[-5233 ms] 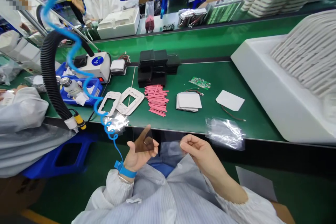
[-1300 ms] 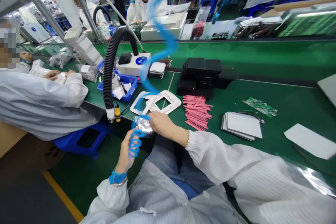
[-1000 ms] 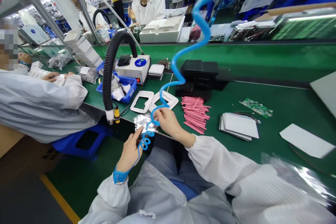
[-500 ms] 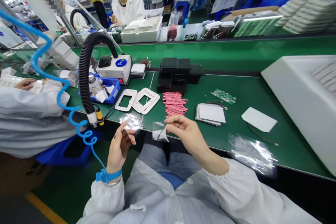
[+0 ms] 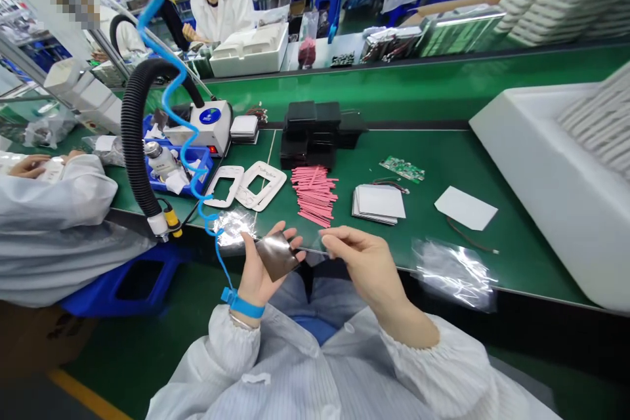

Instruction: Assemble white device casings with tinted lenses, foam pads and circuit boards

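My left hand [image 5: 256, 275] is turned palm up with a small dark, mirror-like square panel [image 5: 277, 256] lying across the palm and fingers, thumb at its left edge. A blue coiled-cord wrist strap [image 5: 246, 306] circles that wrist. To its right, the thumb and forefinger of my right hand [image 5: 369, 266] pinch a small piece of clear film [image 5: 319, 247], hard to make out against the table edge. Beyond the hands are pink strips [image 5: 315, 195], white frames [image 5: 260, 185] and a pile of white rectangular panels [image 5: 378, 202].
A black flexible hose [image 5: 132, 138] arches on the left beside a blue tray [image 5: 204, 170]. Black boxes [image 5: 310, 134] stand behind the strips. Rightward lie a green circuit board [image 5: 402, 168], clear plastic bags [image 5: 455, 272] and a large white foam box [image 5: 536, 197]. A co-worker's sleeve [image 5: 59, 203] is at left.
My left hand has moved right and turned palm up, bringing the dark panel face into view close to my right hand. My right hand keeps its pinch; the blue cord has swung right.
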The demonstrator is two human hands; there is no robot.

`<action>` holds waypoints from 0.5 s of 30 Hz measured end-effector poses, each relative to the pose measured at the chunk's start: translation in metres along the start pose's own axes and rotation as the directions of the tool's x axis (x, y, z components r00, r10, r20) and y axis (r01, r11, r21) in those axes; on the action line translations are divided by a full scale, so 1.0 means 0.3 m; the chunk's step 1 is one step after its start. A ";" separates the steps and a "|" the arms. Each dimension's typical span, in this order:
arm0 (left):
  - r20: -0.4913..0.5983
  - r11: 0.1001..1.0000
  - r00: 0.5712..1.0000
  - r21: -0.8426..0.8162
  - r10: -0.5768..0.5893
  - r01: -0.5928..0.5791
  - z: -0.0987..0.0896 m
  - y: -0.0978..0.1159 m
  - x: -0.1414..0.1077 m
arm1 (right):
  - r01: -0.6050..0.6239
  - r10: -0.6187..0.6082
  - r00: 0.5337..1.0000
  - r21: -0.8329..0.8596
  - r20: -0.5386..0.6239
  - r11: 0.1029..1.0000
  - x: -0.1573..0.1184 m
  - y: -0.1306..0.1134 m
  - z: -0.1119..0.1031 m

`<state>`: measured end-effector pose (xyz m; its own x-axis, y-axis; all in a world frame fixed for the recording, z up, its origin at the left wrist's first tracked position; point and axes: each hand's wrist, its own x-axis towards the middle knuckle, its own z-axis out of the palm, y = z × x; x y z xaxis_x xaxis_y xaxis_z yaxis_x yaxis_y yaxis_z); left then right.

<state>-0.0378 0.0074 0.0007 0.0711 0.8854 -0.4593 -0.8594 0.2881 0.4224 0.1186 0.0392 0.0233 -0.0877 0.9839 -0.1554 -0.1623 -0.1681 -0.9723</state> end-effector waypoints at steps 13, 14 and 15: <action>0.042 0.997 0.999 0.078 0.009 -0.013 0.006 -0.017 0.013 | -0.261 0.261 0.956 -0.022 0.135 0.965 -0.003 0.079 0.077; 0.049 0.997 0.999 0.080 0.005 -0.009 0.005 -0.016 0.013 | -0.261 0.261 0.955 -0.017 0.141 0.965 -0.001 0.078 0.077; 0.057 0.997 0.998 0.081 0.000 -0.004 0.005 -0.016 0.013 | -0.262 0.260 0.954 -0.009 0.146 0.965 0.000 0.077 0.077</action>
<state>-0.0327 0.0100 -0.0019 0.0999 0.9046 -0.4144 -0.8160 0.3128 0.4861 0.0920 0.0339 0.0048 -0.2697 0.8865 -0.3759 -0.1246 -0.4192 -0.8993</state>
